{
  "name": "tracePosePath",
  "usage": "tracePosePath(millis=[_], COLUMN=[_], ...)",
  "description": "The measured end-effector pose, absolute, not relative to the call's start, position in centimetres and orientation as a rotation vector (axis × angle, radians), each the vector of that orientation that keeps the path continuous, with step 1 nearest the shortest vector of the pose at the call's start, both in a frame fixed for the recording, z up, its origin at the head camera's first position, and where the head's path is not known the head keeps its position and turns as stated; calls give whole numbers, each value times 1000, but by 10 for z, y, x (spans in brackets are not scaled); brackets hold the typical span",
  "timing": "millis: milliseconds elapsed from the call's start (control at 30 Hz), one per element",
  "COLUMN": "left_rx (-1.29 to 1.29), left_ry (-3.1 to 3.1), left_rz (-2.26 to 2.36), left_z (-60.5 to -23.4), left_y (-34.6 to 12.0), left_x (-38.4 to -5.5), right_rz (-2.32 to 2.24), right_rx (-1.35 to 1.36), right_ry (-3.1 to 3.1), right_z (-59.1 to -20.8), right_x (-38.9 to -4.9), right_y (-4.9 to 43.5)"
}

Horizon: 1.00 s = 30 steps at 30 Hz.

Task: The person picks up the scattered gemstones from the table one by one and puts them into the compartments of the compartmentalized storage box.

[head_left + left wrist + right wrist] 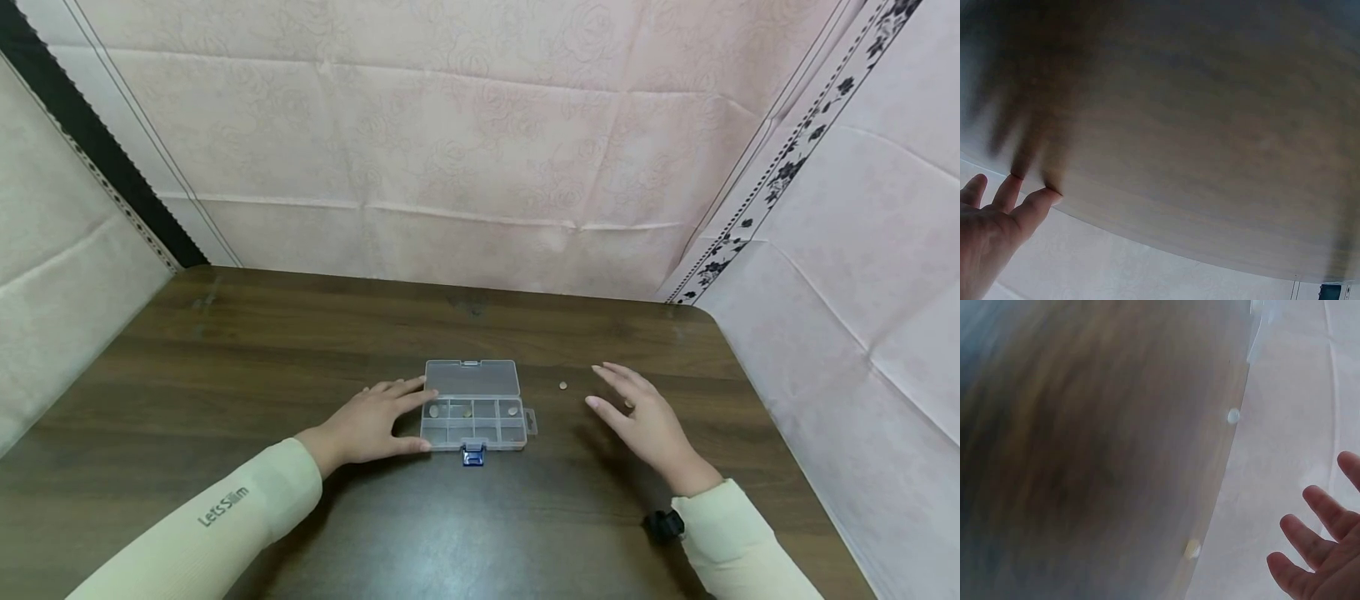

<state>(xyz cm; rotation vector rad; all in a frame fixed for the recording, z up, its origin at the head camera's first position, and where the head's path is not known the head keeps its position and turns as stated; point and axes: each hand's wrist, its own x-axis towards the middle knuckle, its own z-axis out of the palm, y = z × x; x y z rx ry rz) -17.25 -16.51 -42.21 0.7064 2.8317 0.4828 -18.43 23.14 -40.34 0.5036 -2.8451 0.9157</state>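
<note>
A clear plastic compartment box (486, 433) lies on the brown table, its lid (472, 379) raised at the back. Small round pieces (513, 411) sit in several of its back compartments. My left hand (371, 423) rests at the box's left side, its straight fingers and thumb touching the edge; the box is out of the left wrist view. To the right, my right hand (647, 421) hovers over the table with spread fingers, holding nothing. One small round piece (563, 386) lies between it and the box. The right wrist view shows two such pieces (1192, 549) on the table.
A shiny blue piece (473, 455) sits at the box's front edge, and a clear tab (531, 421) sticks out on its right. Pale patterned cloth (480, 150) hangs behind the table (337, 325) and along both sides.
</note>
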Motion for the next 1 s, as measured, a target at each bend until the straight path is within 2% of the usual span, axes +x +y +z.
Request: tracePosePath(millis=[1000], left_rx=[702], left_ry=[2821], left_rz=[488], left_z=[-419], left_y=[-164], left_x=[-172], right_rz=[1166], right_rx=[243], right_ry=[-2954], right_z=[-403], right_x=[-206], right_y=[274])
